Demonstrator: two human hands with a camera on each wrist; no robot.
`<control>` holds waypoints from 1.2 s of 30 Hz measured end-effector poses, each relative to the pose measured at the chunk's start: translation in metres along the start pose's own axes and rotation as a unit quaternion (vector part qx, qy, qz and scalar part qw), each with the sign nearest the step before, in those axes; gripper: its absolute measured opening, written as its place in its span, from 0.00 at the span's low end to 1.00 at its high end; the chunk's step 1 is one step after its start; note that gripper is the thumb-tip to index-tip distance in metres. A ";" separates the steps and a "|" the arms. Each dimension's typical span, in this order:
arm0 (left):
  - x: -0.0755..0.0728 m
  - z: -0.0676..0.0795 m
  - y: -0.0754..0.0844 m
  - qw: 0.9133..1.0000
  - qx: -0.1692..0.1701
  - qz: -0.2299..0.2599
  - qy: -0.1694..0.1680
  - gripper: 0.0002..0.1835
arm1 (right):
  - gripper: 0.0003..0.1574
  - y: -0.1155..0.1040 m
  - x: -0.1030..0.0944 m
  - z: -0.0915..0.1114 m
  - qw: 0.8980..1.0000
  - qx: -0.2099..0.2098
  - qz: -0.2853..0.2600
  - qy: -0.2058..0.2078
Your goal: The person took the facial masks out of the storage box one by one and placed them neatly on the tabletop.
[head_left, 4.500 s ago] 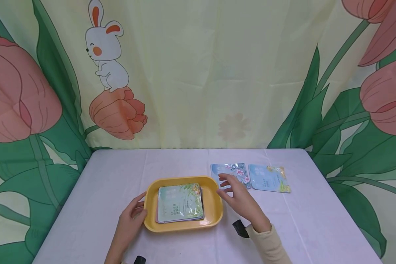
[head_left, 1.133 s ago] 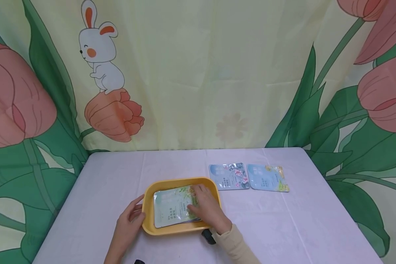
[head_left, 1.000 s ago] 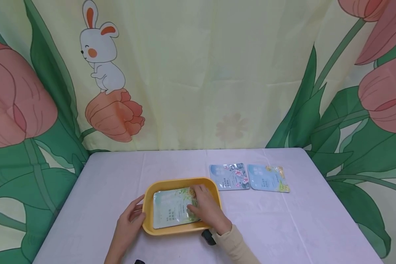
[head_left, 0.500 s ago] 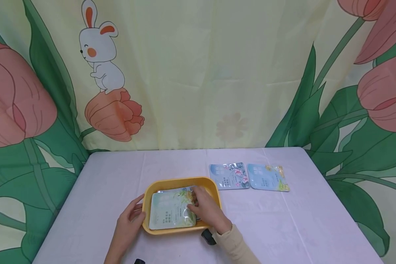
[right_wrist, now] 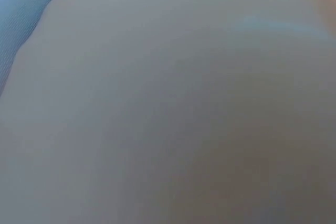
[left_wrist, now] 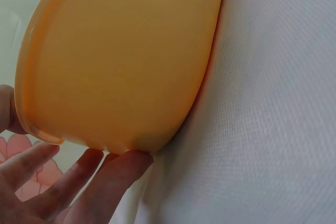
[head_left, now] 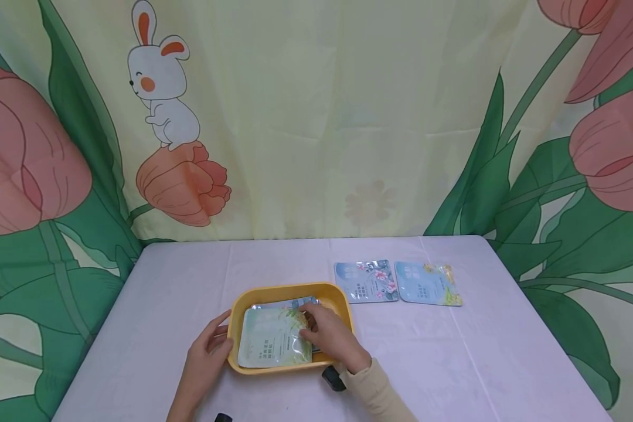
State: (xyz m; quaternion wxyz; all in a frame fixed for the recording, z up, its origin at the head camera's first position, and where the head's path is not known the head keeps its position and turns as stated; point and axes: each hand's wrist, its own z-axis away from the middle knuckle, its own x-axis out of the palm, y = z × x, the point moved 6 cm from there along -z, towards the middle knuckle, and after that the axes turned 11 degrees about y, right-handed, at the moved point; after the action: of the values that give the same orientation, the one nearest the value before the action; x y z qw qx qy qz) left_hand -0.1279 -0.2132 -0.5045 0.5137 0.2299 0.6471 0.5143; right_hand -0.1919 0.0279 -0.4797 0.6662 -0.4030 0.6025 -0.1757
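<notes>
A yellow tray stands on the table with a stack of flat foil sheet-mask packets in it. The top one, a pale green packet, lies shifted toward the front left. Behind it shows the edge of a blue packet. My right hand pinches the green packet's right edge, thumb on top and fingers curled. The left hand holds the tray's left end; in the left wrist view its fingertips rest against the outer wall. The right wrist view is a grey blur.
Behind the tray to the right lie a blue packet with pink flowers and, beside it, a light blue packet. A white cloth covers the table; a printed curtain hangs at its back edge.
The right hand came from beside the tray into it. The green packet slid left and toward the front, baring the blue packet under it. The left hand stays at the tray's end.
</notes>
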 end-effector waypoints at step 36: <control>0.002 -0.001 -0.001 1.000 -0.004 -0.002 0.003 0.30 | 0.19 -0.002 -0.012 -0.003 0.993 -0.028 -0.080 0.080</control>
State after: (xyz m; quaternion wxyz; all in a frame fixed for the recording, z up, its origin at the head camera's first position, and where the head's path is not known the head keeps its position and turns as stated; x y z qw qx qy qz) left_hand -0.1293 -0.2127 -0.5058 0.5142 0.2249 0.6468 0.5164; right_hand -0.1965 0.0342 -0.4698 0.5879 -0.4529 0.6244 -0.2436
